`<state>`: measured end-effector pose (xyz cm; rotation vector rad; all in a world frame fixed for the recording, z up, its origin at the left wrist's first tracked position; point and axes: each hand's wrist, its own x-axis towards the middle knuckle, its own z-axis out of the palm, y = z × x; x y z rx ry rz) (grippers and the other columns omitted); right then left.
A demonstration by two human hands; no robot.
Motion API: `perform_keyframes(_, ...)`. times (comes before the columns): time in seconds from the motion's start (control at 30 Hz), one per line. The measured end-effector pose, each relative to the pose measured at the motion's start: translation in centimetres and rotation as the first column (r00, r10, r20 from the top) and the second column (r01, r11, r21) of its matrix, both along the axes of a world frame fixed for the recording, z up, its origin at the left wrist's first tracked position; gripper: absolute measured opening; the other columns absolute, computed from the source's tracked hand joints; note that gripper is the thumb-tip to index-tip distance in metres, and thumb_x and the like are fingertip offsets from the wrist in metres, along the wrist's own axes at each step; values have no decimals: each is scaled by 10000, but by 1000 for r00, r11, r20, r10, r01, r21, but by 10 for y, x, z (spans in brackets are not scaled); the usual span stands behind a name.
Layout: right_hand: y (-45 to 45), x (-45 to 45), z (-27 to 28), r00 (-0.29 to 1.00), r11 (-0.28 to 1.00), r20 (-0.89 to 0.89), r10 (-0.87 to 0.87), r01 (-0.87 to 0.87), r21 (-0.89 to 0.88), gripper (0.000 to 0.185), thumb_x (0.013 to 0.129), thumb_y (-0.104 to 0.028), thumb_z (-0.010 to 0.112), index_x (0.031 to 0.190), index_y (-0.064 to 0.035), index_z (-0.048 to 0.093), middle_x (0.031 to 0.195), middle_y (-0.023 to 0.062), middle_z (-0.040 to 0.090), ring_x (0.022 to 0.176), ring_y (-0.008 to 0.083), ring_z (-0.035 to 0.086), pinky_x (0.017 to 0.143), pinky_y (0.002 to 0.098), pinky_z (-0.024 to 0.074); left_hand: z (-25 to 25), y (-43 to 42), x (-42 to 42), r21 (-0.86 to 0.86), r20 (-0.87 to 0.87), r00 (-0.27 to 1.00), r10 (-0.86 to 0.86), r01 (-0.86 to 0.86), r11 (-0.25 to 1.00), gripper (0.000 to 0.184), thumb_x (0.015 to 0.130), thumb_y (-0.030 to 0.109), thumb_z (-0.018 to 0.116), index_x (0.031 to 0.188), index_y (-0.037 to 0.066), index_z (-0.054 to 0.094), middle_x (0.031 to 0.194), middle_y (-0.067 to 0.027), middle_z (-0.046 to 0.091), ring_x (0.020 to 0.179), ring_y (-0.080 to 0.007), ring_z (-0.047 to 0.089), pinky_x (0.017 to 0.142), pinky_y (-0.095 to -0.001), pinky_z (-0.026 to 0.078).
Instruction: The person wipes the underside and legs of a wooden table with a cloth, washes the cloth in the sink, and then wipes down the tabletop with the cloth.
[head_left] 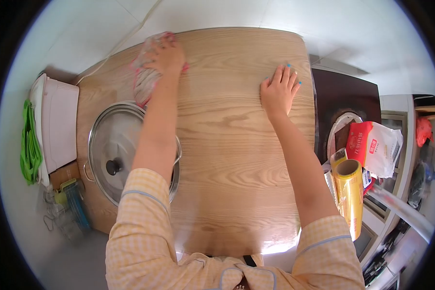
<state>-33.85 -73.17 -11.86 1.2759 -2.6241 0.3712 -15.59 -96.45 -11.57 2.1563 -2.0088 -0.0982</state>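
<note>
A thin cloth with pink edges (145,82) lies bunched near the far left of the wood-grain table (227,135). My left hand (166,57) grips it from above, pressing it against the tabletop with the fingers bent over the fabric. Toward the far right side, my right hand (279,93) rests flat on the bare wood, fingers spread, holding nothing. Below my left hand sits a large round pan with a glass lid (116,140), partly hidden by my left forearm. The lid has a black knob (113,167).
At the left stand a white plastic bin (60,121) and a green bag (30,145). Beyond the right edge are a dark surface (348,92), a red and white packet (372,145) and a yellow roll of film (349,193). A white wall borders the back.
</note>
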Motion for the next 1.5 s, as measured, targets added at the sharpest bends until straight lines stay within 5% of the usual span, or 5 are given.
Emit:
perform_keyframes(0.2,0,0,-1,1000,999,-13,26,-25,27,533,861,-277,405,1314,-5,333,1384,175,300,1286,389,234,1038,536,161,-8,95,-89,-192,83,894,-441,449,873,485,886,410,295,1347,262,327,1430,-88,249,1283,-425,211,950,-683,143)
perform_keyframes(0.9,3,-3,2,999,996,42,-8,4,85,533,898,-342,335,1360,-80,282,1416,144,265,1311,349,206,1042,534,150,41,476,65,-45,-189,531,-826,836,547,602,735,253,574,1311,238,401,1430,-114,234,1263,-396,254,965,-593,241)
perform_keyframes(1.13,1,-56,9,918,797,232,322,-395,456,563,810,-263,527,1311,-84,340,1308,185,393,1197,382,381,972,515,321,43,477,73,76,-259,746,-613,649,757,628,739,345,595,1319,209,397,1418,-212,200,1245,-449,250,1008,-544,221)
perform_keyframes(1.23,25,-50,7,883,851,359,303,-421,315,529,791,-274,555,1256,-64,414,1280,182,424,1172,381,406,953,498,345,40,459,70,-25,-248,710,-659,676,737,633,736,377,598,1317,225,398,1425,-200,194,1255,-445,238,1016,-543,204)
perform_keyframes(1.5,32,-1,18,852,987,523,-11,93,-132,405,801,-213,523,1157,-20,513,1173,164,528,1135,268,469,909,399,395,11,283,27,-119,-251,751,-611,602,789,632,746,426,568,1327,257,386,1434,-165,197,1290,-412,194,1042,-525,158)
